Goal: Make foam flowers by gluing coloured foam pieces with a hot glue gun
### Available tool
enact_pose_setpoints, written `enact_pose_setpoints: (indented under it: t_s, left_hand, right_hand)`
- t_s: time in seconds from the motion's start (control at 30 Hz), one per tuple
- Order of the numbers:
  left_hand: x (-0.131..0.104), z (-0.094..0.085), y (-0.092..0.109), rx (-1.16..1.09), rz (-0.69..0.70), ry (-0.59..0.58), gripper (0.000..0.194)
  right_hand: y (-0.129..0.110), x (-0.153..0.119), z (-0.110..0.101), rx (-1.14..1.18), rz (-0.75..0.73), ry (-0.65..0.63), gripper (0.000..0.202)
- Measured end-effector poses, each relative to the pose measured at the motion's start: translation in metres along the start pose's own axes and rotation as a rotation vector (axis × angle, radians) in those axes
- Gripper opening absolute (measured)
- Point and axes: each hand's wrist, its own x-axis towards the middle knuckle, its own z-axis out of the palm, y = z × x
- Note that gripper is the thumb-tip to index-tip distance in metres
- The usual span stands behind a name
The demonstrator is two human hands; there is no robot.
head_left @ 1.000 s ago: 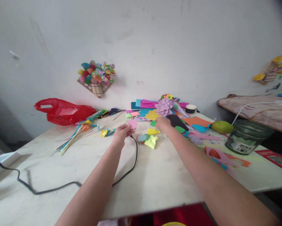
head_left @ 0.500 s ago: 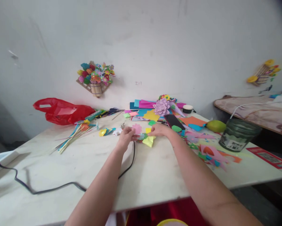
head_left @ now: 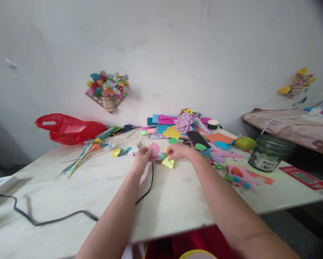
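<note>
My left hand (head_left: pixel 144 157) is closed, fingertips pinched beside a pink flower cutout (head_left: pixel 154 148); what they hold is too small to make out. My right hand (head_left: pixel 176 151) has its fingers bent together over a yellow piece (head_left: pixel 168 162), touching its upper edge. Between the hands lie small blue-green flower pieces (head_left: pixel 161 156). Left of my left hand sit a white object (head_left: pixel 133 151) and a yellow flower (head_left: pixel 116 153). A green cutout (head_left: pixel 173 140) lies just beyond my right hand.
A red plastic bag (head_left: pixel 69 128) and thin strips (head_left: pixel 80 162) are at left. A black cable (head_left: pixel 53 220) crosses the table (head_left: pixel 172 208). Coloured sheets, a purple flower (head_left: pixel 184 122), a dark phone (head_left: pixel 197 139), a green fruit (head_left: pixel 245 143) and a glass jar (head_left: pixel 270 153) stand behind and right.
My right hand has moved slightly left and down, from the small yellow square to the larger yellow piece, and its fingers have drawn together. The whole view has shifted a little.
</note>
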Motion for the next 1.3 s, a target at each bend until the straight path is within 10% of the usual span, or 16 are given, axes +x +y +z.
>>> enact_pose_setpoints:
  t_s: [0.6, 1.3]
  left_hand:
    - [-0.002, -0.003, 0.001, -0.017, -0.044, -0.067, 0.024]
    - [-0.002, -0.002, -0.001, -0.006, -0.072, -0.134, 0.026]
  right_hand:
    - [-0.012, 0.000, 0.006, 0.987, -0.043, 0.203, 0.025]
    - [-0.023, 0.010, 0.016, 1.114, 0.029, 0.303, 0.027]
